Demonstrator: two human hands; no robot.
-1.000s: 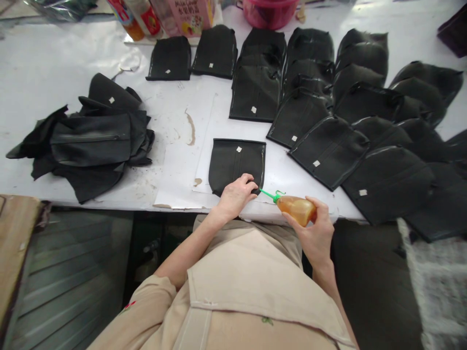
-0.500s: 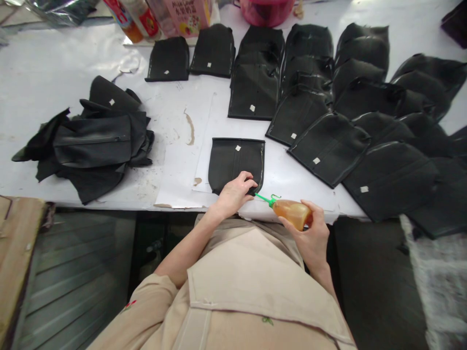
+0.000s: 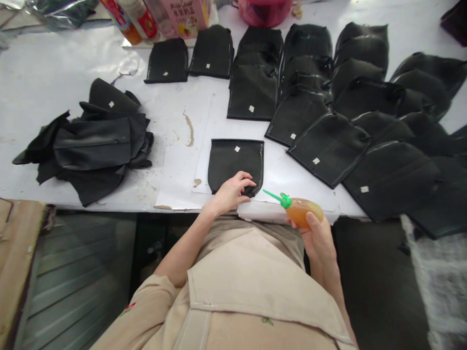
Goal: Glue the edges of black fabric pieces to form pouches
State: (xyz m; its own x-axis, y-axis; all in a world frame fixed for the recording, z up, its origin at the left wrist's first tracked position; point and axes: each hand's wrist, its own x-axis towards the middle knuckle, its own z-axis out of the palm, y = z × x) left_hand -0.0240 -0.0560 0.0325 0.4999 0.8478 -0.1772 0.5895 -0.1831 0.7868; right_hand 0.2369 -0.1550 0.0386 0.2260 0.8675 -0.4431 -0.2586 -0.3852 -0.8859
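A black leather-like piece [image 3: 226,163] with a small white tag lies flat near the table's front edge. Its right edge carries a thin shiny line. My left hand [image 3: 233,191] rests on its lower edge, thumb and bent fingers apart. To the right, my right hand [image 3: 316,233] is wrapped round a squeeze bottle [image 3: 302,212] of amber liquid, probably glue. The bottle tilts, and its thin green nozzle points up and left. Its tip is just off the piece's lower right corner, not touching it.
Overlapping rows of similar black pieces [image 3: 328,148] cover the table's right side. A loose heap of black pieces [image 3: 93,141] lies at left. Along the back stand bottles [image 3: 140,22], a pink carton [image 3: 186,17] and a pink container [image 3: 264,10]. White paper covers the table [image 3: 175,160].
The squeeze bottle has moved right, and its nozzle has come away from the piece's corner. My right hand has turned around the bottle. My left thumb has spread slightly from the fingers.
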